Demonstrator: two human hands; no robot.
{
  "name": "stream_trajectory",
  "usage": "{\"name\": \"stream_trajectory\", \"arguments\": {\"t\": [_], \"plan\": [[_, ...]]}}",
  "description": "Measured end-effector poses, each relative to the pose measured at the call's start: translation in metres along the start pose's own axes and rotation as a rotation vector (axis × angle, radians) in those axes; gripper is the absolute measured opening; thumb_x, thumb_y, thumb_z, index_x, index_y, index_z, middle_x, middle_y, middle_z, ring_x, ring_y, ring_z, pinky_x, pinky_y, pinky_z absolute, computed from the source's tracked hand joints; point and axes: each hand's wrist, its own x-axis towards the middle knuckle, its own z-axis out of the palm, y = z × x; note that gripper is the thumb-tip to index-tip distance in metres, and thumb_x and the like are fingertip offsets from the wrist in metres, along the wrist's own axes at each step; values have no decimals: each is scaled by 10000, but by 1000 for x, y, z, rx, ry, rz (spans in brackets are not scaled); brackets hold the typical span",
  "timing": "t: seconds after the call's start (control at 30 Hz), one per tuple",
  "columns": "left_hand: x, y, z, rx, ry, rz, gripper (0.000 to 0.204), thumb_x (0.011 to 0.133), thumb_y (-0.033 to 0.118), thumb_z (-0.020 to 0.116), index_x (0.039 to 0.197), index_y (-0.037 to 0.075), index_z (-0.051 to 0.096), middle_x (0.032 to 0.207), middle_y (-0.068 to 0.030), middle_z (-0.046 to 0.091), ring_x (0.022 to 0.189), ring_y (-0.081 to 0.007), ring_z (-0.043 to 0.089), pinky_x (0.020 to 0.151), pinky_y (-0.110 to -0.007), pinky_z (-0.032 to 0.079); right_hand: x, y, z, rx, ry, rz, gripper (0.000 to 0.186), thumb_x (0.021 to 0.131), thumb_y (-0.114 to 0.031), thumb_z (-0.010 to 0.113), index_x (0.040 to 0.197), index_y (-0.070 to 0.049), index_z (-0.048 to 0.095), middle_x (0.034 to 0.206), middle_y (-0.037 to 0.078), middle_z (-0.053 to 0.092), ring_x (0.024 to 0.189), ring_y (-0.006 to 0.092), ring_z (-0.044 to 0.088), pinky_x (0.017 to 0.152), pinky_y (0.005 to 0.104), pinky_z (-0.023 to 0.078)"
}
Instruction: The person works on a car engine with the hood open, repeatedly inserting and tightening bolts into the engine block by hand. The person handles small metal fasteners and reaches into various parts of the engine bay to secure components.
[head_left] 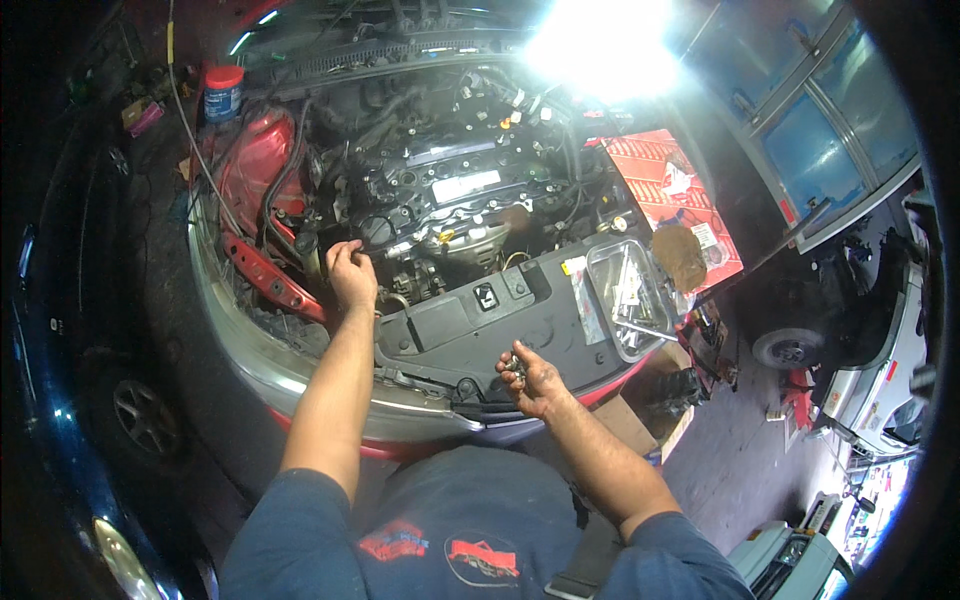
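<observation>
My left hand point(352, 275) reaches over the left front of a car's engine point(455, 195), beside a red body panel point(275, 283). Its fingers are bent and pressed together; whatever they may hold is too small to make out. Closer to me, my right hand point(537, 385) is held palm up above the front edge of the black plastic cover point(455, 335). Its fingers curl round several small metal bolts point(515, 366). A clear plastic tray point(598, 262) of tools and metal parts sits on the cover's right end.
A red box point(640, 160) lies right of the engine, with a brown round piece point(678, 258) on it. A blue tub with a red lid point(223, 95) stands at the back left. Below the tray is an open cardboard box point(625, 425). A bright lamp point(600, 50) shines behind.
</observation>
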Motion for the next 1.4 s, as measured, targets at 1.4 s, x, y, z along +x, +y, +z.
{"name": "stream_trajectory", "arguments": {"t": [1.4], "plan": [[154,-31,-7,155,-704,137,228,860,47,668,1083,1,688,1006,-153,723,938,-226,703,851,-321,534,60,1,-1,-408,23,-256,383,998,-414,461,809,-83,495,667,101,543,526,168,480,402,261,341]]}}
